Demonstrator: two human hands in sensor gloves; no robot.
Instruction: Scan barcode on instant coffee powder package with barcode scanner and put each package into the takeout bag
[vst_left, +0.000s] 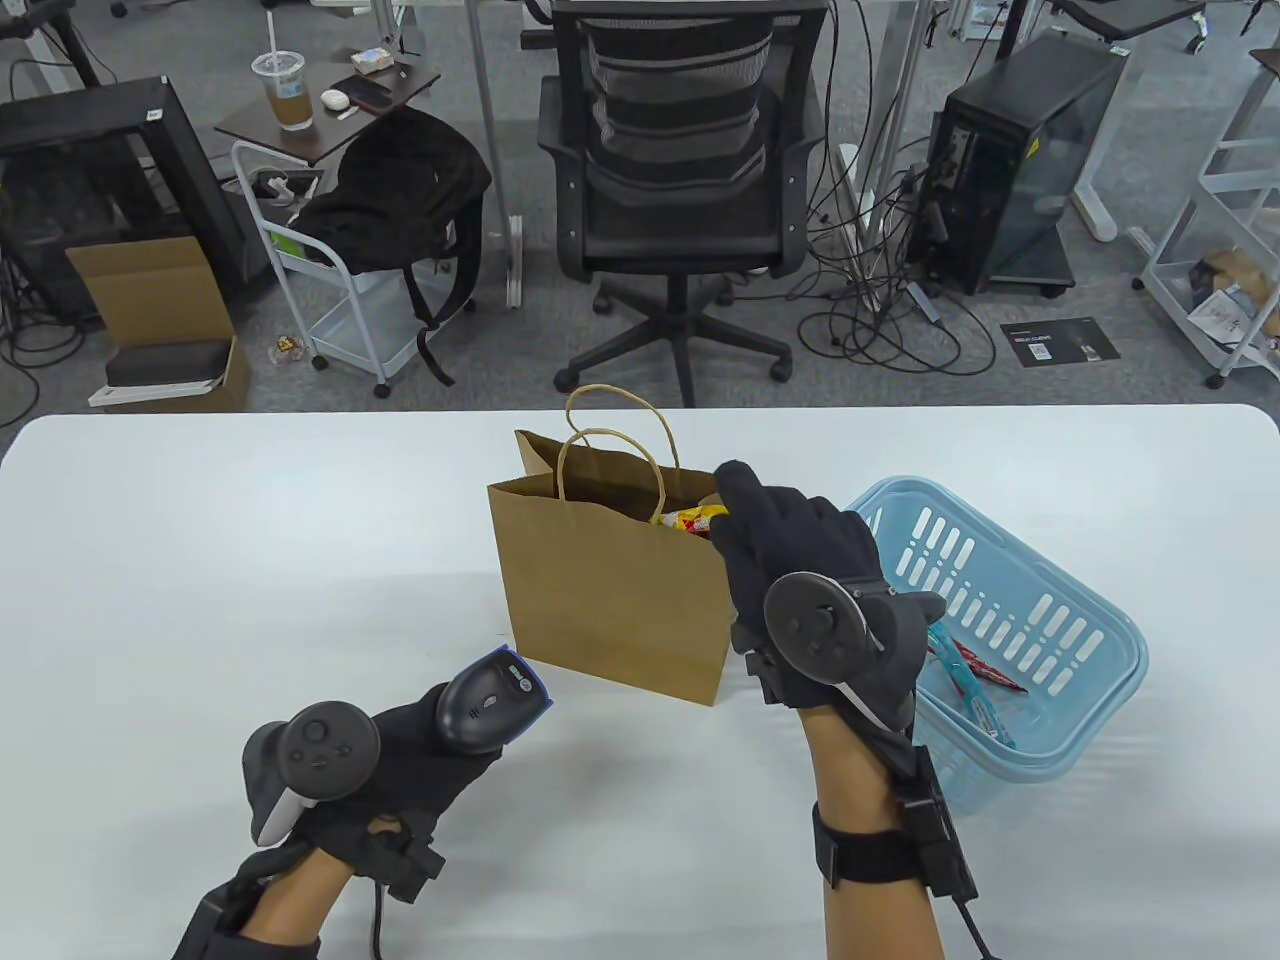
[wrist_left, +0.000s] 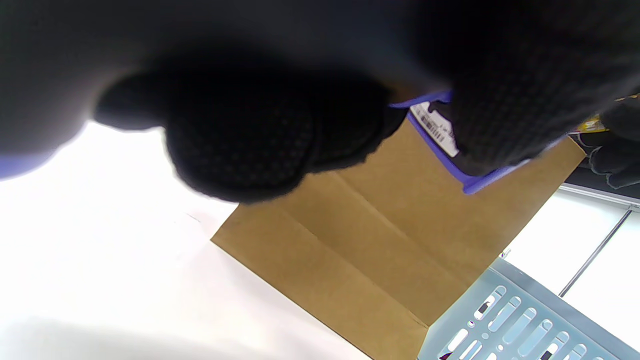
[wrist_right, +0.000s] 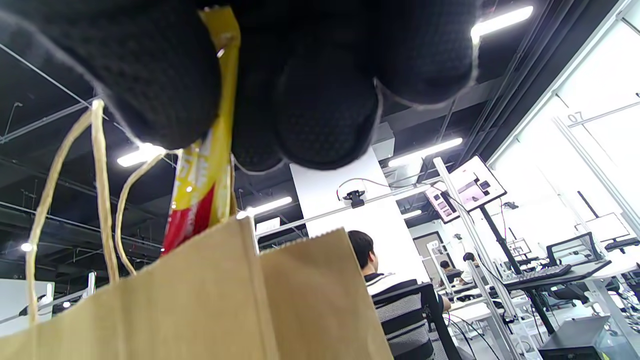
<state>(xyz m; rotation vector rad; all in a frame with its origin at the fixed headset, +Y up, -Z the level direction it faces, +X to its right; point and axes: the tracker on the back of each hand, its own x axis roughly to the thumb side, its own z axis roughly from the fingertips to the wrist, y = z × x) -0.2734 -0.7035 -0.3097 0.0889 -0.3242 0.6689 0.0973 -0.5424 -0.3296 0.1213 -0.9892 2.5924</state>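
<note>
Your right hand (vst_left: 800, 560) pinches a yellow-and-red coffee packet (vst_left: 690, 519) at the mouth of the paper bag (vst_left: 610, 590); the grip is closed on the packet's top end, thumb on one side and fingers on the other, as the right wrist view shows (wrist_right: 205, 165). The packet's lower end is already below the bag's rim. The bag stands upright mid-bench, its twine handles (vst_left: 610, 440) sticking up.

Your left hand (vst_left: 400, 770) holds the barcode scanner (vst_left: 490, 700), fingers curled round its handle, at the near left of the bag. The scanner's blue-edged head points toward the bag's near left corner, just beside it.

The blue basket (vst_left: 1010, 620) sits tilted to the right of the bag, close to it, partly behind your right wrist. More packets (vst_left: 975, 680) lie inside it, red and blue; how many, cannot tell. All of it rests on the white bench (vst_left: 250, 560).
</note>
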